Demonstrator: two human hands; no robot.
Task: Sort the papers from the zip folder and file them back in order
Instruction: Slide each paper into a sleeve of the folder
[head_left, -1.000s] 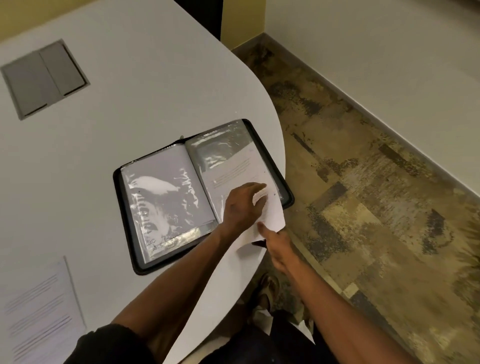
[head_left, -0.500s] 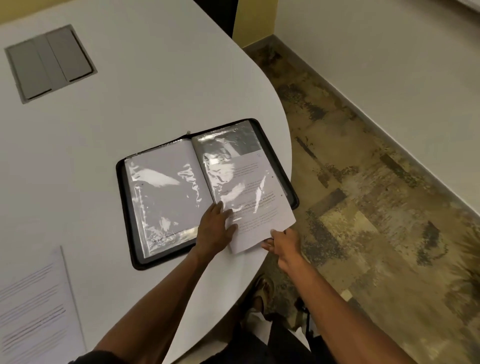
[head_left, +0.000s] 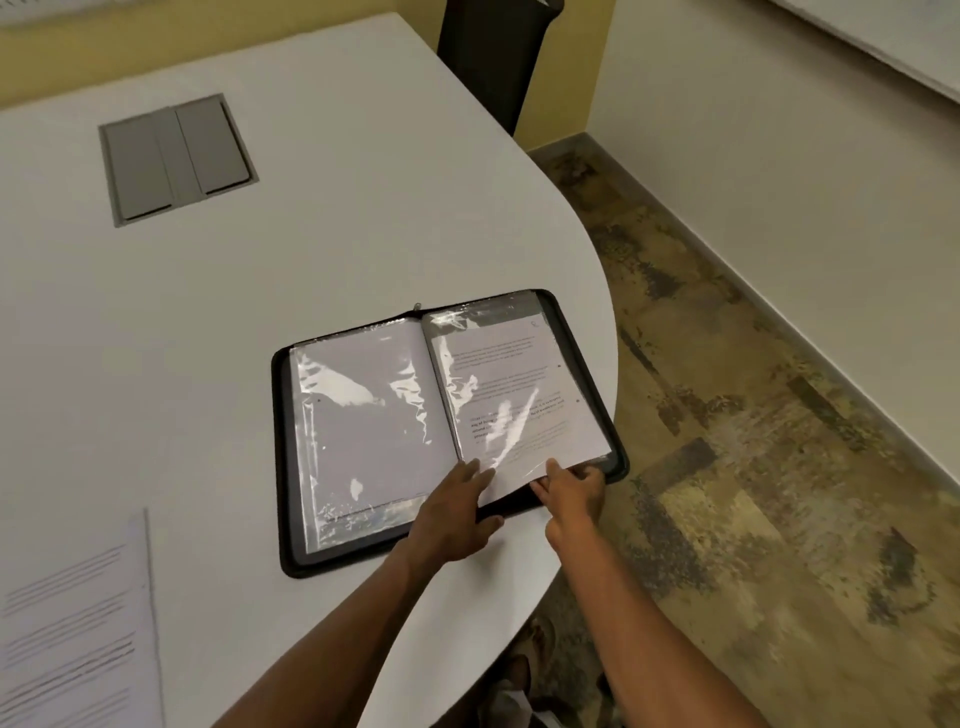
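Zip folder (head_left: 283, 467): black, open flat at the table (head_left: 311, 260) edge, 5 o'clock of the grey hatch (head_left: 176, 161). Sheet (head_left: 519, 395): printed, text unreadable, in the right-hand sleeve. Left hand (head_left: 452, 512): fingers straight, pressing the sleeve's near edge. Right hand (head_left: 571, 491): pinching the sheet's near edge. Papers (head_left: 72, 634): at 8 o'clock of the folder, lines illegible.

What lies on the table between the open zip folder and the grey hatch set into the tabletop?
Nothing: in the head view, only bare white table runs from the zip folder to the grey hatch.
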